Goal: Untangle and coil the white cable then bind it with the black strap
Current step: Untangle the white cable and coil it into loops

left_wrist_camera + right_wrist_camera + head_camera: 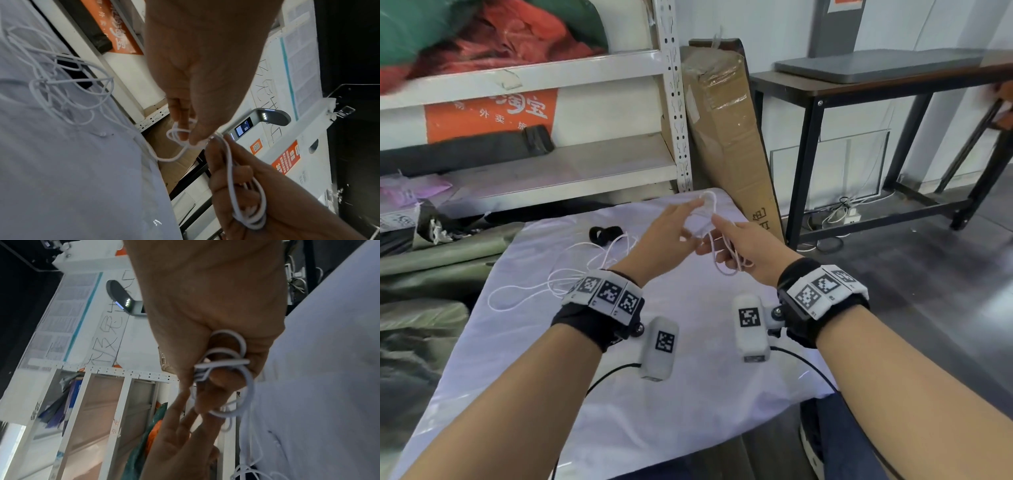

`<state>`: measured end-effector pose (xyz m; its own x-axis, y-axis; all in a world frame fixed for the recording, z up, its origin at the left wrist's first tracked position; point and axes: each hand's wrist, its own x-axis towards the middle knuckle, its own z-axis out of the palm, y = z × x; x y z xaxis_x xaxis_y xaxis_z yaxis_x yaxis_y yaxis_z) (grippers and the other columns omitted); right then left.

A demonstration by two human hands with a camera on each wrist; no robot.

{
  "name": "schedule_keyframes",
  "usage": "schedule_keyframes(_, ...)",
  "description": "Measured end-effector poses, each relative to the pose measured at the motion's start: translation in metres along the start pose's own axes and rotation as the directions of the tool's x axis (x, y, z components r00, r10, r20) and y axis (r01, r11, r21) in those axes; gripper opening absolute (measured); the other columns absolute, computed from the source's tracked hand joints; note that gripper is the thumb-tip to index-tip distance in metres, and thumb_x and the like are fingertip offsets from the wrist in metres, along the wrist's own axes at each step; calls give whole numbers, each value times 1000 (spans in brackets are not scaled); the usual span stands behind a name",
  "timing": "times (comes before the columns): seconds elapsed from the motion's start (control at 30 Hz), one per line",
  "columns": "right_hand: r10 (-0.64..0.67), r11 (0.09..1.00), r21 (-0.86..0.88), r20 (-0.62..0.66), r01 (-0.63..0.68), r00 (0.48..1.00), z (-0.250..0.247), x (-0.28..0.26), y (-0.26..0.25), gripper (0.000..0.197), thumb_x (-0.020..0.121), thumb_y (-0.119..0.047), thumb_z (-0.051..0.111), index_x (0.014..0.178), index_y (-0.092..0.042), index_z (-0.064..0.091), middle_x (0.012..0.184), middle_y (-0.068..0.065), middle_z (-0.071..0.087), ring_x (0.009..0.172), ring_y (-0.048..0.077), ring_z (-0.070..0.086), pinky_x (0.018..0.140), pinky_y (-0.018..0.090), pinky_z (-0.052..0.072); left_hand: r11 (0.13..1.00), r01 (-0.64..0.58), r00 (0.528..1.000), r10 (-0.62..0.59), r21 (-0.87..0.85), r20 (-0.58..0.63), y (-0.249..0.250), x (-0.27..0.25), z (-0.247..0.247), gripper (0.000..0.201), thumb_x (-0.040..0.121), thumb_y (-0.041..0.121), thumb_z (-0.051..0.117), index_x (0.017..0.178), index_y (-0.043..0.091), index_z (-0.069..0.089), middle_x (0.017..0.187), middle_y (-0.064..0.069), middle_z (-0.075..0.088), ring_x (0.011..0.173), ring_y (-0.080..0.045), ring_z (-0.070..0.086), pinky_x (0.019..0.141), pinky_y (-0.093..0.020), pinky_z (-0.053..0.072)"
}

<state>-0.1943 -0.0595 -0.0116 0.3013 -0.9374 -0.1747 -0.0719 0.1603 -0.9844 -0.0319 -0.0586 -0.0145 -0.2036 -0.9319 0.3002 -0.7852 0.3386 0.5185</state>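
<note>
A person's two hands meet above a desk [524, 342] draped in white cloth, working a white cable [726, 255]. The right hand [748, 253] has its fingers curled around several small loops of the cable, gathered in the palm, as the right wrist view shows plainly. The left hand [666, 238] pinches a strand between thumb and fingers [183, 128] just beside the right hand's fingertips, its other fingers extended. From the hands the rest of the cable trails down to the cloth, where it lies in loose tangled loops to the left. The black strap [604, 234] rests curled on the cloth at the far side of that tangle, touched by neither hand. Behind the desk stand a metal shelf [585, 68] and a tall cardboard box [726, 130].
</note>
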Motion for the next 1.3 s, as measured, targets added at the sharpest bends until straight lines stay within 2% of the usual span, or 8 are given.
schedule_keyframes(0.1, 50, 998, 50, -45, -48, 998, 0, -2, 3, 38, 99, -38, 44, 101, -4, 61, 94, 8, 71, 57, 13, 61, 51, 18, 50, 999, 23, 999, -24, -23, -43, -1, -2, 0, 58, 89, 15, 63, 140, 30, 42, 123, 2, 41, 76, -10, 62, 81, -14, 37)
schedule_keyframes(0.3, 104, 975, 211, -134, -74, 986, 3, 2, 8, 36, 100, -38, 41, 77, -11, 50, 75, 5, 64, 55, 11, 56, 52, 19, 47, 959, -82, 980, 127, 272, -155, -15, -10, -11, 36, 90, -1, 51, 116, 19, 65, 140, 2, 49, 123, -19, 49, 103, -28, 35)
schedule_keyframes(0.43, 123, 896, 441, -165, -38, 979, 1, 8, 8, 37, 99, -39, 43, 74, -12, 51, 66, 3, 55, 47, 9, 53, 47, 18, 46, 972, -218, 976, 216, 86, 29, 3, -23, -4, 25, 94, 14, 54, 117, 20, 63, 121, 7, 64, 108, -6, 57, 89, -4, 35)
schedule_keyframes(0.67, 169, 549, 807, -363, 218, 916, -19, 12, 0, 30, 99, -25, 47, 74, -9, 43, 69, 5, 48, 52, 17, 57, 59, 30, 59, 996, 80, 853, -54, -28, 518, 5, -44, 6, 15, 96, 32, 51, 100, 28, 66, 85, 11, 72, 78, 1, 66, 78, -15, 46)
schedule_keyframes(0.83, 108, 891, 418, -572, 176, 813, -25, 13, 12, 38, 102, -29, 34, 68, -11, 41, 61, 4, 49, 37, 9, 39, 32, 17, 30, 975, 195, 822, -101, -110, 560, -2, -49, -15, 21, 96, 36, 50, 104, 31, 69, 69, 11, 62, 69, -3, 57, 88, -26, 45)
schedule_keyframes(0.93, -37, 996, 57, -443, 69, 896, -13, 13, 21, 33, 100, -33, 39, 74, -15, 48, 62, -1, 53, 41, 9, 35, 38, 18, 30, 916, 237, 814, -4, -325, 581, 7, -47, -22, 26, 96, 33, 50, 107, 21, 70, 72, 1, 55, 70, -11, 50, 78, -22, 44)
schedule_keyframes(1.07, 40, 922, -383, -62, -61, 997, 2, 5, 20, 32, 100, -33, 37, 86, -9, 53, 66, 1, 58, 38, 8, 38, 38, 17, 30, 763, 305, 918, -76, -570, 389, 13, -37, -18, 25, 96, 24, 52, 100, 10, 72, 69, 5, 52, 66, -11, 46, 67, -19, 44)
schedule_keyframes(1.3, 192, 957, -256, 200, -137, 961, 5, 0, 17, 34, 102, -33, 36, 80, -9, 48, 65, 6, 58, 32, 8, 24, 33, 16, 19, 706, 456, 870, -482, -542, 104, -1, -23, -8, 27, 79, 33, 74, 77, 10, 61, 56, 3, 38, 55, -12, 32, 56, -24, 27)
